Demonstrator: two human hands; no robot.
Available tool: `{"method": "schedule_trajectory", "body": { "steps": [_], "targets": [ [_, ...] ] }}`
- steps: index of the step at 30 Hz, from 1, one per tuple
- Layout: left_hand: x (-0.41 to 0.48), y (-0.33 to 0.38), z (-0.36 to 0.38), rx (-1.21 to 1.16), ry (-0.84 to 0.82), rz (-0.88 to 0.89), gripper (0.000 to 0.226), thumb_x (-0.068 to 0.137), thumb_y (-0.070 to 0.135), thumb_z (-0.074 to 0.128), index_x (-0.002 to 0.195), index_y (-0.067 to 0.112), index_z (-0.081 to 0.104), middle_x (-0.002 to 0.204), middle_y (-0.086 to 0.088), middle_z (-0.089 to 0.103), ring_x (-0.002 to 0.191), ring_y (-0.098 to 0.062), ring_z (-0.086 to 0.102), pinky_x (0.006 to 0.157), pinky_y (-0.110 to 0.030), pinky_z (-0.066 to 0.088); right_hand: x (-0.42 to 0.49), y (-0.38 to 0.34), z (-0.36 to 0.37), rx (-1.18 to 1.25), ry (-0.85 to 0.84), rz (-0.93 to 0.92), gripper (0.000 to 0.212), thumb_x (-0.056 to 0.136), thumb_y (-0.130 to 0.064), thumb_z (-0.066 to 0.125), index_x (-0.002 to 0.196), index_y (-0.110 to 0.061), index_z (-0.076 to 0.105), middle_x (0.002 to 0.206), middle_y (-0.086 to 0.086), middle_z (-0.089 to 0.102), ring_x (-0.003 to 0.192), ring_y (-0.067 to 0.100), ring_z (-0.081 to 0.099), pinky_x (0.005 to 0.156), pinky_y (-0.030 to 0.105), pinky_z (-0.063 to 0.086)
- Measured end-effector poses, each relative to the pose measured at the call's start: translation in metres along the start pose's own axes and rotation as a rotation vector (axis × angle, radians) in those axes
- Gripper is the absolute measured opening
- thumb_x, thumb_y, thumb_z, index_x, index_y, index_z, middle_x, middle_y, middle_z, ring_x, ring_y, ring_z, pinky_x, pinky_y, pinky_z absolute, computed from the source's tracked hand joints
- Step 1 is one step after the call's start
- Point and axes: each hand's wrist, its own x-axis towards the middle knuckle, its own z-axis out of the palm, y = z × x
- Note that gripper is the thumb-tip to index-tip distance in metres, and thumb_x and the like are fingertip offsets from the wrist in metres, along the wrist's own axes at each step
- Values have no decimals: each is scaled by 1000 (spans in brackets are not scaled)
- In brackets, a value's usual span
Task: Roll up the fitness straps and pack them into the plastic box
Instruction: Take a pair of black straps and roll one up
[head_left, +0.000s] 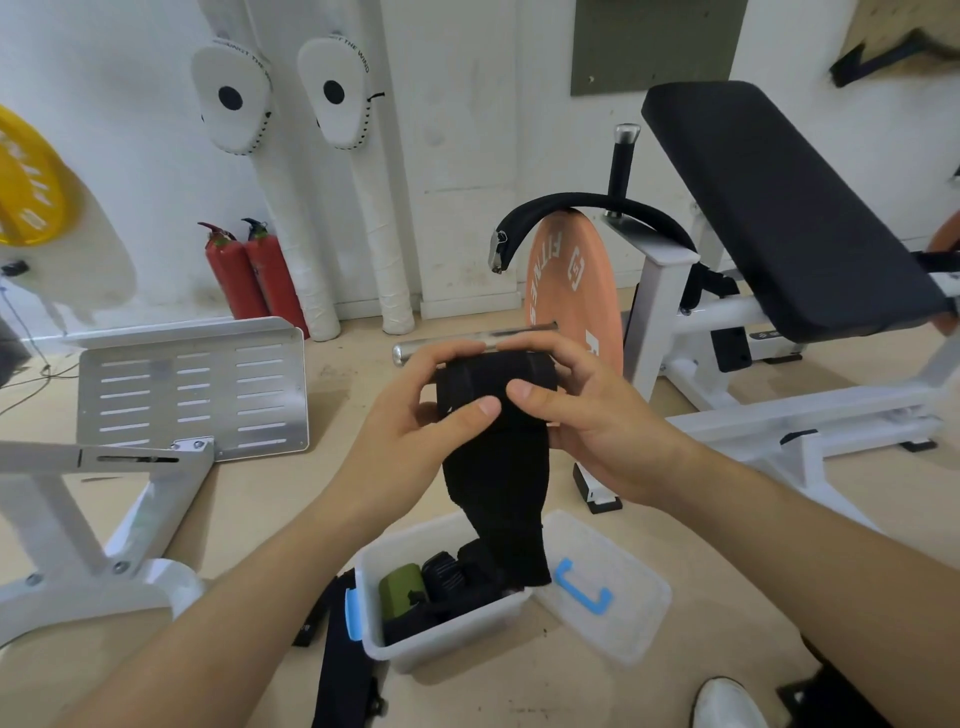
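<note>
Head view: at frame centre the left hand (415, 415) and right hand (587, 410) are both pinching a black woven fitness strap (496, 415), thumbs pressing its rolled top. Its limp tail is hanging into the translucent plastic box (447, 631) at lower centre, beside rolled green and black straps.

Both bare forearms reached in from the bottom corners, converging at centre. Left hand (415, 415) raised, palm turned inward, thumb pressed flat across the front of the strap (496, 415), fingers curled over its top. Right hand (587, 415) opposite, thumb tip just beside the left thumb, fingers arched over the roll's top right end. Wrists bent slightly inward, both hands closed on the strap.
</note>
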Motion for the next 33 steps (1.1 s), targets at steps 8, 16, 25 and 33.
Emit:
{"method": "schedule_trajectory", "body": {
  "steps": [8, 16, 25, 33],
  "targets": [
    [-1, -3, -5, -10, 7, 100, 44, 81, -6, 77, 110, 25, 64, 118, 6, 66, 115, -21, 64, 83, -38, 61, 4, -5, -11, -59, -18, 18, 45, 90, -26, 71, 133, -30, 59, 137, 12, 57, 121, 27, 64, 91, 50, 59],
    [-2, -3, -7, 108, -13, 62, 61, 83, 18, 83, 134, 36, 54, 128, 16, 60, 121, -13, 61, 85, -40, 62, -2, -7, -15, -207, -7, -70, 48, 81, -19, 74, 128, -20, 62, 127, 11, 64, 111, 31, 69, 87, 55, 60],
    [2, -3, -11, 202, 40, 55, 52, 77, 33, 79, 125, 35, 59, 114, 15, 69, 109, -13, 68, 87, -43, 62, -1, -10, -21, -526, -38, -105, 52, 87, -23, 76, 135, -32, 57, 127, -6, 63, 112, 13, 66, 91, 40, 60],
    [5, -10, -8, 289, 75, 161, 59, 81, 7, 83, 122, 38, 56, 116, 25, 63, 114, -11, 64, 86, -41, 61, 0, -8, -20, -231, -74, -3, 41, 92, -17, 68, 132, -22, 60, 129, 9, 64, 113, 24, 69, 75, 47, 63]
  ]
}}
